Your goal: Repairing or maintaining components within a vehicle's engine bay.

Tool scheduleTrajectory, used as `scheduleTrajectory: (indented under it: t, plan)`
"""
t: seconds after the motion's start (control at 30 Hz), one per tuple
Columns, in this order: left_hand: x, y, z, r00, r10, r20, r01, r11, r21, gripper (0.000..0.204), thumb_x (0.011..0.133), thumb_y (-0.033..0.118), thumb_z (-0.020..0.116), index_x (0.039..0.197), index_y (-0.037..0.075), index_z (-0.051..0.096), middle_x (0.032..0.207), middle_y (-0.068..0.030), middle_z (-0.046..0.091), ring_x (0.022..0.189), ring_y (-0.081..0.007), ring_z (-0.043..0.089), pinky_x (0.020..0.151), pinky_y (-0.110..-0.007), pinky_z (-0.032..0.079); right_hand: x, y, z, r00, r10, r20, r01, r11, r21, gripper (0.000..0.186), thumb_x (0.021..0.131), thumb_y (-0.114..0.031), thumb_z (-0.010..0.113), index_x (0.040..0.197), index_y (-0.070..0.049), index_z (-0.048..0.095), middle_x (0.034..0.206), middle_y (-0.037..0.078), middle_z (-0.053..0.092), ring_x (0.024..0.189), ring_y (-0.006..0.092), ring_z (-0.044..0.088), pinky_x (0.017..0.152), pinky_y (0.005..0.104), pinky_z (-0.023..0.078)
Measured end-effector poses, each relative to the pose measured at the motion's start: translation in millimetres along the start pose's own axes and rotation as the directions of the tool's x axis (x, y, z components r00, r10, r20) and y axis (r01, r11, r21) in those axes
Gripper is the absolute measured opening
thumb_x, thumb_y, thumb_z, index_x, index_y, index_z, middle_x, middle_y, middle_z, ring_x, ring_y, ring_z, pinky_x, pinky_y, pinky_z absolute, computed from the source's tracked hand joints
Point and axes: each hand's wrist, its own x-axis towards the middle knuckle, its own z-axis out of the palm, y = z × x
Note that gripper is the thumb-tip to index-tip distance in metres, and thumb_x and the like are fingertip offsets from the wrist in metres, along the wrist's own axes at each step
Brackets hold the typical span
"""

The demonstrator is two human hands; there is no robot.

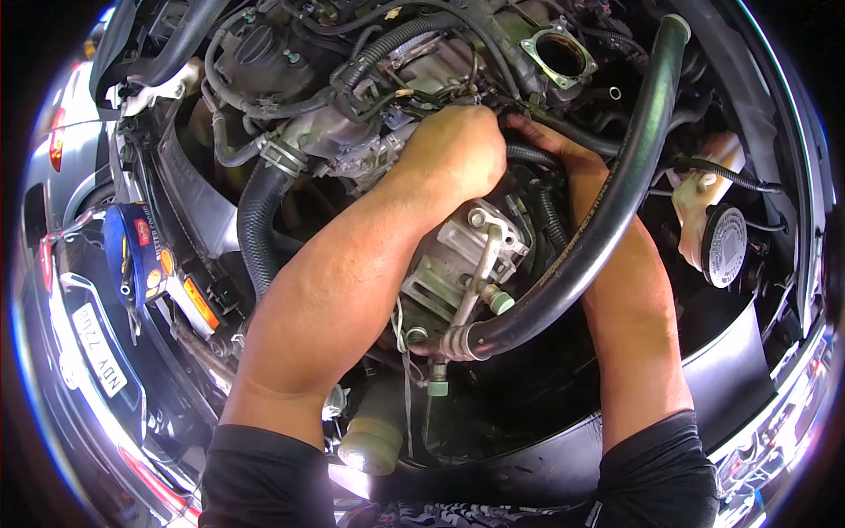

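Note:
My left hand (pixel 462 150) is closed in a fist, back of the hand up, over the middle of the engine. Whatever its fingers grip is hidden beneath it. Close by on the right, my right hand (pixel 550 141) reaches in among the hoses and wires behind the thick black hose (pixel 607 211). Its fingertips disappear near the left fist, so their grip does not show. Just below both hands sits a silvery metal compressor-like unit (pixel 453 255) with a metal pipe fitting (pixel 486 264) bolted on top. A wiring harness (pixel 396 44) runs above the left hand.
A ribbed black radiator hose (pixel 258 229) curves down on the left. An open round metal flange (pixel 562 60) lies at the upper right. A blue pouch (pixel 132 251) with tools hangs at the left edge. A round-capped filler neck (pixel 726 246) stands on the right.

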Motion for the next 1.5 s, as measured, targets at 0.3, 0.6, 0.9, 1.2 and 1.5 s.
scheduleTrajectory:
  t: [0.3, 0.6, 0.9, 1.2, 1.5]
  plan:
    - [-6, 12, -6, 0.996, 0.087, 0.017, -0.089, 0.976, 0.199, 0.02, 0.079, 0.011, 0.052, 0.082, 0.0, 0.068, 0.081, -0.0215, 0.067, 0.077, -0.035, 0.068, 0.071, -0.043, 0.055, -22, -40, 8, 0.978, -0.152, -0.141, 0.15, 0.988, -0.025, 0.043, 0.08, -0.023, 0.075, 0.116, -0.006, 0.059, 0.113, 0.009, 0.063, 0.108, 0.0211, 0.056, 0.096, 0.0358, 0.047]
    - [8, 22, -17, 0.991, 0.125, 0.052, -0.134, 0.951, 0.277, 0.023, 0.081, 0.012, 0.051, 0.087, 0.002, 0.07, 0.085, -0.0174, 0.068, 0.082, -0.0338, 0.068, 0.072, -0.043, 0.055, -17, -44, -3, 0.998, 0.047, -0.029, -0.052, 0.98, -0.193, 0.049, 0.085, -0.042, 0.064, 0.118, -0.007, 0.059, 0.118, 0.01, 0.061, 0.11, 0.0217, 0.053, 0.098, 0.0387, 0.04]
    - [14, 26, -8, 0.984, 0.165, 0.073, -0.18, 0.924, 0.338, 0.023, 0.084, 0.013, 0.05, 0.088, 0.004, 0.071, 0.088, -0.0164, 0.069, 0.085, -0.0323, 0.068, 0.074, -0.043, 0.055, -8, 0, 0, 0.986, -0.166, -0.023, 0.167, 0.984, 0.061, 0.041, 0.087, -0.03, 0.063, 0.119, -0.005, 0.057, 0.117, 0.011, 0.06, 0.11, 0.0212, 0.053, 0.097, 0.0361, 0.042]
    - [19, -49, 51, 0.989, -0.069, -0.13, 0.035, 0.967, -0.251, 0.026, 0.079, 0.016, 0.056, 0.1, 0.004, 0.068, 0.095, -0.0205, 0.066, 0.09, -0.0367, 0.064, 0.081, -0.042, 0.05, 2, 9, 3, 0.997, -0.063, -0.035, 0.055, 0.979, -0.194, 0.036, 0.091, -0.035, 0.058, 0.115, -0.007, 0.06, 0.108, 0.009, 0.064, 0.102, 0.0214, 0.056, 0.089, 0.0373, 0.044]
    - [35, -89, 101, 0.999, 0.033, -0.038, -0.045, 0.917, -0.396, 0.029, 0.087, 0.015, 0.054, 0.115, 0.009, 0.061, 0.1, -0.0218, 0.063, 0.095, -0.0382, 0.061, 0.082, -0.039, 0.047, -11, -7, 12, 0.989, -0.113, -0.092, 0.123, 0.985, 0.118, 0.046, 0.087, -0.045, 0.061, 0.112, -0.007, 0.062, 0.108, 0.01, 0.064, 0.1, 0.0218, 0.057, 0.089, 0.0387, 0.045]
